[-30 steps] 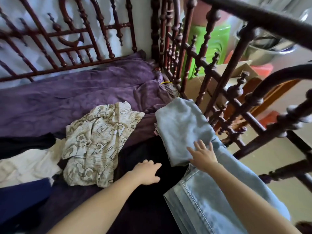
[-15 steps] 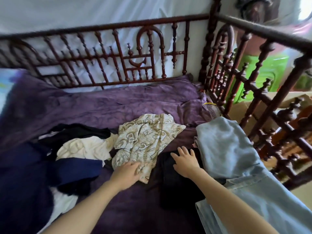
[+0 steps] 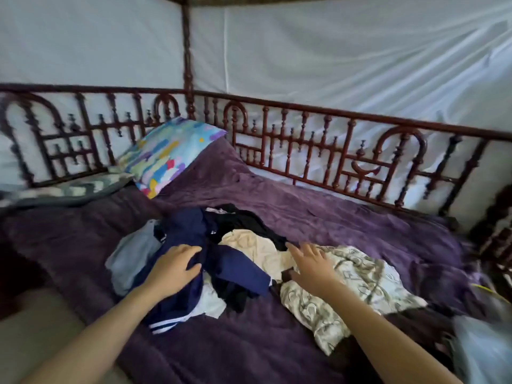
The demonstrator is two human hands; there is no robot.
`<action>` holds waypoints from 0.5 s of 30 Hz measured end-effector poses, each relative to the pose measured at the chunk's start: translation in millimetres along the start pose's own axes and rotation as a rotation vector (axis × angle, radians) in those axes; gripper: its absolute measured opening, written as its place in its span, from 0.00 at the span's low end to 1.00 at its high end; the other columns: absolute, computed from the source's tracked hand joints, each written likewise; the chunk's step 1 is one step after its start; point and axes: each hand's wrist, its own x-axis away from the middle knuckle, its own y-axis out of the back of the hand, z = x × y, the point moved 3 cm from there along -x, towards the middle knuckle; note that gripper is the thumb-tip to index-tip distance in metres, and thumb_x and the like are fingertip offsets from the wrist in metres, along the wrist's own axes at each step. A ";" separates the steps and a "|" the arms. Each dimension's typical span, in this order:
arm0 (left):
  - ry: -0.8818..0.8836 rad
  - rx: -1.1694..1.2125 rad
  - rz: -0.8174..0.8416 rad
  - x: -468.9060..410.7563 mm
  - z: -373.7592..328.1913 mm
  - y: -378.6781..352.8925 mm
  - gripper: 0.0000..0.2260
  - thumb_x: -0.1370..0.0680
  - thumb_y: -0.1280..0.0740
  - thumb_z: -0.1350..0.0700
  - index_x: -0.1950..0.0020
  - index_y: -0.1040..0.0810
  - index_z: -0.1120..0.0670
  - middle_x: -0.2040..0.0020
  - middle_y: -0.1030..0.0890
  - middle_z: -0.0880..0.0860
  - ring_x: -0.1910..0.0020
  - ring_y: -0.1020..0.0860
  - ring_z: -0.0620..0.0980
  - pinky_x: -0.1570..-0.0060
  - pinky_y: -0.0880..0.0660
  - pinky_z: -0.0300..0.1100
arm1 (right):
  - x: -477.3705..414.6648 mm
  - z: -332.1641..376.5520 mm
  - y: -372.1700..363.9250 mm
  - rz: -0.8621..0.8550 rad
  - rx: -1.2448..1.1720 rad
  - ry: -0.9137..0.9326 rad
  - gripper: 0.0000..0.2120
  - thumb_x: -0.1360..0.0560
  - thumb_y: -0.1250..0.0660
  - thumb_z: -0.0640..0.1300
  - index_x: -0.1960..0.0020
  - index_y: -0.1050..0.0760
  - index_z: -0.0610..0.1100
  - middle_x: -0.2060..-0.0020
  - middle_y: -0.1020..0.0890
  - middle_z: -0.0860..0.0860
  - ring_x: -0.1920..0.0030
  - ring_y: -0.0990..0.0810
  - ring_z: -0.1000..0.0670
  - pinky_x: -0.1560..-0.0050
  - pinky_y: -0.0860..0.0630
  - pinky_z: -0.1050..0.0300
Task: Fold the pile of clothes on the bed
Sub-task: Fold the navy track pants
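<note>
Left hand [image 3: 171, 266] grips the navy top [image 3: 235, 273], fingers curled; right hand [image 3: 310, 263] rests spread on the patterned shirt [image 3: 360, 286]; looks light, limp, best lifted by the shoulders.

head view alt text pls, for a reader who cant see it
Two hands reach into a pile of unfolded clothes on a purple bed: the left hand grips a navy garment, the right hand is open over a cream top and a patterned shirt. Behind are a colourful pillow and a carved wooden rail.
</note>
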 end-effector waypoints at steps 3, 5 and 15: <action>0.100 0.072 -0.132 23.7 56.7 40.7 0.19 0.21 0.36 0.53 0.31 0.30 0.54 0.36 0.27 0.53 0.37 0.29 0.52 0.42 0.32 0.43 | -34.5 70.9 20.1 -0.051 0.030 0.131 0.30 0.21 0.43 0.50 0.23 0.53 0.52 0.26 0.45 0.48 0.25 0.48 0.46 0.29 0.46 0.48; 0.140 0.108 -0.158 36.2 83.0 57.2 0.18 0.22 0.36 0.55 0.33 0.28 0.55 0.37 0.26 0.53 0.36 0.29 0.53 0.41 0.32 0.45 | -45.8 107.1 21.8 -0.041 0.033 0.180 0.30 0.20 0.43 0.50 0.23 0.54 0.52 0.25 0.46 0.48 0.25 0.49 0.47 0.29 0.46 0.48; 0.330 0.145 -0.332 100.1 294.3 150.7 0.19 0.23 0.34 0.55 0.33 0.28 0.58 0.36 0.26 0.56 0.36 0.29 0.55 0.39 0.31 0.45 | -100.2 335.9 -19.5 0.061 0.041 0.377 0.31 0.21 0.42 0.52 0.23 0.54 0.51 0.25 0.48 0.48 0.25 0.50 0.47 0.29 0.45 0.48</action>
